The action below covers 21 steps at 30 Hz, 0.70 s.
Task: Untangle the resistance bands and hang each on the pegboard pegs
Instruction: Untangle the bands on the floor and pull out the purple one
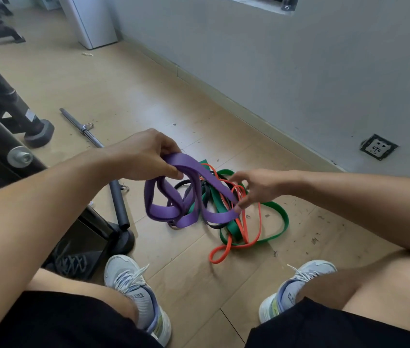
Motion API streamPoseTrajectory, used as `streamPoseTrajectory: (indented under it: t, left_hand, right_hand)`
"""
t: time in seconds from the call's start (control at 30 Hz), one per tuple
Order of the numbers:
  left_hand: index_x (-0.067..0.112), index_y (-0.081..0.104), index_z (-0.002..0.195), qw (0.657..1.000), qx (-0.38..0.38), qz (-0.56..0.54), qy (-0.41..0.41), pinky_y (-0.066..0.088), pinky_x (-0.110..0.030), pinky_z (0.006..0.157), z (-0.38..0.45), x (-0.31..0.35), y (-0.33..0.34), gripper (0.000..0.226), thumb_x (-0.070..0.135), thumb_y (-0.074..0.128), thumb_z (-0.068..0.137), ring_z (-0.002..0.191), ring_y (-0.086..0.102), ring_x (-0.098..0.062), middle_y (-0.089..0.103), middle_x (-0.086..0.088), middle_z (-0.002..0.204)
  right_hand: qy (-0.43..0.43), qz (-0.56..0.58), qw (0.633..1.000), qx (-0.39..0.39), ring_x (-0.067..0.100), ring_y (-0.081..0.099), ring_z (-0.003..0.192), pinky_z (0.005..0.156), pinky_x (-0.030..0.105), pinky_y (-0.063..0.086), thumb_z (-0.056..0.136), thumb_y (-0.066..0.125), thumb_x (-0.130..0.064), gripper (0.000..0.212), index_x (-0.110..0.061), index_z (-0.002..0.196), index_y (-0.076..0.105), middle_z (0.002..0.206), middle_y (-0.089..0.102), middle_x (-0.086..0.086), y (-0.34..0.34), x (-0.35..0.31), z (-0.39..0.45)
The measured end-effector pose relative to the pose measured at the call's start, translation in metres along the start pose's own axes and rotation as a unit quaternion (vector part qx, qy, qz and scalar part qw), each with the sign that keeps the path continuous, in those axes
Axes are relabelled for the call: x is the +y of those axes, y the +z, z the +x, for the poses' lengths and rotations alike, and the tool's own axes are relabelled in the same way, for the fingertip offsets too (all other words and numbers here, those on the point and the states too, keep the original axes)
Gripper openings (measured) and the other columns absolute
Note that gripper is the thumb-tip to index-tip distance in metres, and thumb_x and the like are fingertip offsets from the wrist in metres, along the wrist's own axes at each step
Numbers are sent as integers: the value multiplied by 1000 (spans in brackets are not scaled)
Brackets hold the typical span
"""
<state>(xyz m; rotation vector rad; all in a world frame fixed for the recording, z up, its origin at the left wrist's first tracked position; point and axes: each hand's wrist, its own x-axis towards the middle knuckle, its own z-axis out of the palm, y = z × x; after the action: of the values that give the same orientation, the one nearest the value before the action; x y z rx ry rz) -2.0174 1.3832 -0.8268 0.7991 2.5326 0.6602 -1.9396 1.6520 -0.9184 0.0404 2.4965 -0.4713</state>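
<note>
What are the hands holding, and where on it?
The left hand grips the purple band at the top of its loop. The right hand pinches the same band's lower right bend with its fingertips.

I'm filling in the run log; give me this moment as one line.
stage: untangling | left hand: grips purple band | right hand: pinches purple band | orange band, green band: tangled on floor

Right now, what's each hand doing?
Left hand: gripping the purple resistance band.
Right hand: fingertips pinching that same band's lower loop.
</note>
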Motion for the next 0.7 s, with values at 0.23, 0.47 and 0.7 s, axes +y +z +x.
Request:
streamPoseTrajectory:
  t: [0.23, 0.47, 0.7]
  left_hand:
    - [27, 74, 93, 999, -6, 14, 37, 53, -23, 67, 4, 10, 11, 21, 28, 85, 75, 68, 69, -6, 76, 12, 77]
    - [24, 74, 101, 999, 3, -14, 36, 54, -19, 69, 0, 11, 9, 27, 27, 86, 77, 72, 70, -7, 77, 9, 82]
    - [22, 68, 103, 999, 21, -30, 19, 44, -18, 59, 4, 10, 8, 31, 24, 86, 78, 66, 65, -9, 75, 8, 85]
  right_hand:
    - [-161, 180, 967, 81, 17, 69, 111, 103, 45, 54, 71, 86, -56, 60, -28, 121, 68, 118, 74, -6, -4, -52, -3]
    - [-174, 285, 935, 117, 37, 73, 97, 95, 59, 55, 72, 85, -37, 40, -18, 102, 66, 100, 79, 7, -2, -47, -6]
    - [-179, 301, 919, 181, 16, 64, 83, 91, 44, 56, 83, 84, -7, 31, -5, 111, 71, 103, 72, 21, -21, -47, -23]
